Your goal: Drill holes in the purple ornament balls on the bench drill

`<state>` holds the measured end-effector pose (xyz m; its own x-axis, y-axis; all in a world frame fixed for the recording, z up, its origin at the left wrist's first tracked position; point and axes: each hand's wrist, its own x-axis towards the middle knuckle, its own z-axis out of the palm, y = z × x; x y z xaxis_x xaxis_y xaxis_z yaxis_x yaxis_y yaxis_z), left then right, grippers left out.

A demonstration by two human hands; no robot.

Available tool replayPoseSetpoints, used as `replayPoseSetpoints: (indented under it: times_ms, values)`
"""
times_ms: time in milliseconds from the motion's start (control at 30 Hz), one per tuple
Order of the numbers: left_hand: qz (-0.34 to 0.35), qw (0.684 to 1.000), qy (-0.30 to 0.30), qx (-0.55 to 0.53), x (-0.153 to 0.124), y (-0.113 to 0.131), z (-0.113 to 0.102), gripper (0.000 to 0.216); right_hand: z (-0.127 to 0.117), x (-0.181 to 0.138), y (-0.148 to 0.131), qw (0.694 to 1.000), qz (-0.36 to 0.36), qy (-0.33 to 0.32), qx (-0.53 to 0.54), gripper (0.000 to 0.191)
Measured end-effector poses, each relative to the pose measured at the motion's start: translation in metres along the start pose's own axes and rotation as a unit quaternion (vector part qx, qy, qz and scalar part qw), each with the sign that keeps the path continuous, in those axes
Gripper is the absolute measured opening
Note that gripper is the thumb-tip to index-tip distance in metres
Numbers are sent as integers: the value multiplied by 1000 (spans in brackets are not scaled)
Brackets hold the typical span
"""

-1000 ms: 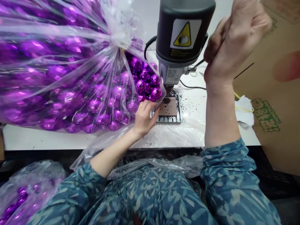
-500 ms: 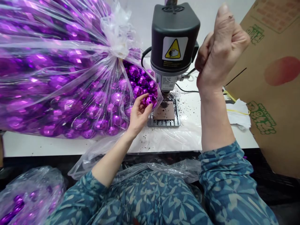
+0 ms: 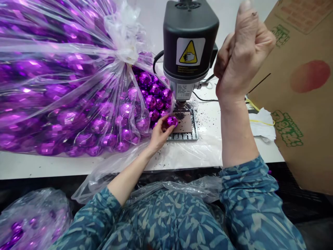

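Observation:
Between its thumb and fingers, my left hand [image 3: 159,137] pinches a shiny purple faceted ball [image 3: 172,121], close to the left side of a brown board [image 3: 185,125]. That board lies on the slotted metal base [image 3: 195,135] of a black bench drill press [image 3: 191,34]. More purple balls [image 3: 155,90] spill from the mouth of a large clear plastic bag [image 3: 78,73] at left. Raised on the right of the machine, my right hand [image 3: 243,55] is closed in a fist with the thumb up. Whatever it grips is hidden by the hand.
Dark shavings [image 3: 206,114] are scattered over the white table [image 3: 52,165]. A large cardboard box [image 3: 307,114] leans at right, near a white cloth [image 3: 262,125]. Another plastic bag of purple pieces [image 3: 36,215] sits low at left. Clear plastic sheeting [image 3: 177,191] hangs along the table's front edge.
My left hand has moved slightly right and down, bringing a purple ball away from the pile toward the board. My right hand stays raised. The whole view has shifted a little.

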<state>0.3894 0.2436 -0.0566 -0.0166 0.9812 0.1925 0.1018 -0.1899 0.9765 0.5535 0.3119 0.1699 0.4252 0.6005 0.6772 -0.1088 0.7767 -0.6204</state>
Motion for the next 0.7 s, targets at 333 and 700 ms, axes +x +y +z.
replayPoseSetpoints:
  times_ms: [333,700]
  values:
    - [8,1000,-20,-8,17,-15,3,71,-2,0,4,999,-29,-10,-23,55]
    - [-2,1000,-17,18,19,-15,12,67,3,1,3,1000,4,19,4,51]
